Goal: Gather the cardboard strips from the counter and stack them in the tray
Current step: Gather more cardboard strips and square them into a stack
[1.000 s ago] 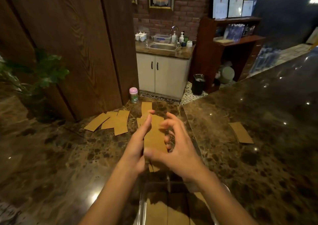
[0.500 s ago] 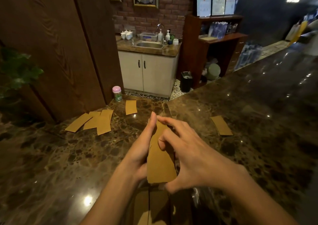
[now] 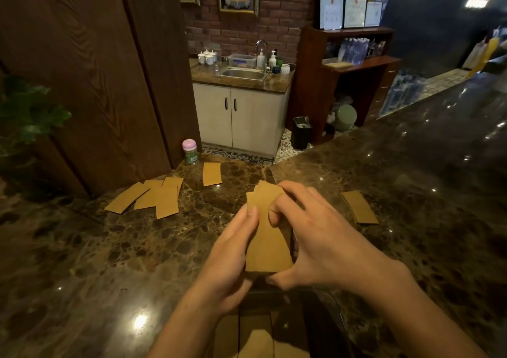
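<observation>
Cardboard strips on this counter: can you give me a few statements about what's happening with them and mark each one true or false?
1. The left hand and the right hand grip one bundle of strips between them. True.
2. A pink-lidded jar stands upright on the counter. True.
3. No loose strips lie on the counter. False: a fanned group lies at left, a single strip beyond the hands, and a small stack at right.
4. The tray below the hands holds nothing. False: stacked strips already lie in it.
</observation>
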Tool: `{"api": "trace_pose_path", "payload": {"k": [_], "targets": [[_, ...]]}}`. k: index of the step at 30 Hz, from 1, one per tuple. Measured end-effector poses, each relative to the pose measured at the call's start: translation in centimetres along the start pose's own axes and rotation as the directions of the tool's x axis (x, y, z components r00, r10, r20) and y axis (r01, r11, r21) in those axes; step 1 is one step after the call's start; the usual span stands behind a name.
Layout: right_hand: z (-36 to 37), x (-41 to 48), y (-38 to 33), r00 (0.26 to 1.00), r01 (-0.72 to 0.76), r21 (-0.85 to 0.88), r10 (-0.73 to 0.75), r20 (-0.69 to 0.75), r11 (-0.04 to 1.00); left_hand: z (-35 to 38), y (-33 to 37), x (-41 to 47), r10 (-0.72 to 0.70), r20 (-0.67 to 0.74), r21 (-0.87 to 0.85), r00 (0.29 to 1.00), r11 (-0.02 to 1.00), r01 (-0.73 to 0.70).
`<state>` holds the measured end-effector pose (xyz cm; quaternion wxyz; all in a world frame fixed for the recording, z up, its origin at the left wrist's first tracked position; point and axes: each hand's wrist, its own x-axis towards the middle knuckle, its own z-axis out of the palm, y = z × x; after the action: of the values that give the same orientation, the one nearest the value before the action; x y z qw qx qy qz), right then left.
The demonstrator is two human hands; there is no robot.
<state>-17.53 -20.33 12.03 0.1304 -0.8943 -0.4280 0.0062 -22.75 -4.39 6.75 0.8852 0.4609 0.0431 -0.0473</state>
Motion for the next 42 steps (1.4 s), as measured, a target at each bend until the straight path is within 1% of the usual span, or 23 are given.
{"api": "trace_pose_path", "payload": {"k": [2,4,6,8,9,12,14,18,21,22,23,24,25,26,27,28,29,32,34,36,38,40,42], "targets": [[0.0,0.0,0.0,1.0,0.006,-0.004,-0.006,-0.019,1.0,-0.3,0.1,0.1,-0.044,-0.027,-0.086,0.999,0.995,0.042],[0.0,0.0,0.0,0.999,0.014,-0.023,-0.015,-0.043,1.0,-0.4,0.2,0.0,-0.057,0.012,-0.154,0.998,0.986,0.059],[-0.1,0.0,0.1,1.0,0.006,-0.014,-0.006,-0.023,1.0,-0.1,0.0,-0.3,-0.049,0.075,-0.192,0.996,0.979,0.063],[-0.4,-0.2,0.2,1.0,-0.019,0.092,0.017,0.018,0.996,0.3,-0.2,-0.4,-0.039,0.113,-0.196,0.993,0.979,0.061],[-0.5,-0.2,0.3,0.999,-0.038,0.184,0.035,0.019,0.982,0.5,-0.2,-0.4,-0.018,0.093,-0.189,0.995,0.981,0.035],[-0.1,-0.1,0.6,0.977,-0.118,0.492,0.188,-0.096,0.863,0.4,-0.4,-0.3,0.024,0.026,-0.14,0.999,0.99,-0.02],[0.2,0.1,0.9,0.941,-0.131,0.61,0.293,-0.173,0.782,0.5,-0.2,-0.5,0.034,-0.023,-0.112,0.999,0.993,-0.036],[0.0,0.4,2.0,0.909,-0.099,0.737,0.362,-0.206,0.669,0.0,-0.4,-0.4,0.041,-0.054,-0.103,0.998,0.994,-0.046],[0.6,0.3,2.3,0.823,-0.079,0.807,0.495,-0.279,0.585,-0.4,-0.3,-0.4,0.117,-0.148,-0.02,0.982,0.992,-0.121],[0.8,0.3,2.5,0.802,-0.095,0.818,0.531,-0.275,0.568,-0.5,-0.2,-0.4,0.145,-0.168,0.003,0.975,0.989,-0.147],[0.8,0.1,2.7,0.803,-0.13,0.823,0.546,-0.24,0.553,-0.6,-0.1,-0.3,0.169,-0.181,0.02,0.969,0.985,-0.169],[0.6,-0.3,3.0,0.832,-0.189,0.812,0.529,-0.165,0.552,-0.6,0.1,-0.1,0.19,-0.198,0.038,0.962,0.982,-0.186],[0.2,-0.6,3.3,0.875,-0.262,0.769,0.479,-0.066,0.583,-0.7,0.3,0.0,0.209,-0.21,0.065,0.955,0.978,-0.2],[-0.2,-0.8,3.5,0.91,-0.324,0.689,0.412,0.04,0.648,-0.8,0.5,0.2,0.225,-0.212,0.104,0.951,0.973,-0.206],[-0.4,-1.0,3.6,0.931,-0.345,0.598,0.344,0.122,0.723,-1.1,0.6,0.4,0.24,-0.202,0.159,0.949,0.965,-0.21],[-0.5,-1.1,3.7,0.942,-0.335,0.523,0.294,0.164,0.784,-1.2,0.8,0.5,0.253,-0.179,0.219,0.951,0.952,-0.212],[-0.5,-1.0,3.8,0.948,-0.319,0.482,0.272,0.167,0.816,-1.3,1.1,0.5,0.259,-0.144,0.271,0.955,0.938,-0.214],[-0.9,-0.8,3.9,0.965,-0.262,0.5,0.225,0.134,0.826,-1.4,1.9,0.7,0.206,-0.029,0.352,0.978,0.918,-0.183],[-1.2,-0.5,3.9,0.971,-0.225,0.496,0.148,0.19,0.839,-1.3,2.2,0.7,0.159,0.045,0.392,0.986,0.905,-0.164],[-1.2,-0.2,3.6,0.967,-0.208,0.501,0.101,0.232,0.84,-1.3,2.2,0.6,0.146,0.065,0.418,0.987,0.894,-0.16],[-0.7,0.0,3.5,0.977,-0.182,0.535,0.088,0.196,0.825,-1.1,2.1,0.5,0.156,0.037,0.381,0.987,0.911,-0.159],[0.2,-0.1,3.5,0.987,-0.158,0.616,0.137,0.082,0.772,-0.9,1.8,0.4,0.134,-0.036,0.25,0.99,0.961,-0.121],[1.1,-0.2,3.2,0.955,-0.163,0.755,0.294,-0.041,0.635,-0.9,1.7,0.3,0.104,-0.121,0.106,0.987,0.99,-0.091]]}}
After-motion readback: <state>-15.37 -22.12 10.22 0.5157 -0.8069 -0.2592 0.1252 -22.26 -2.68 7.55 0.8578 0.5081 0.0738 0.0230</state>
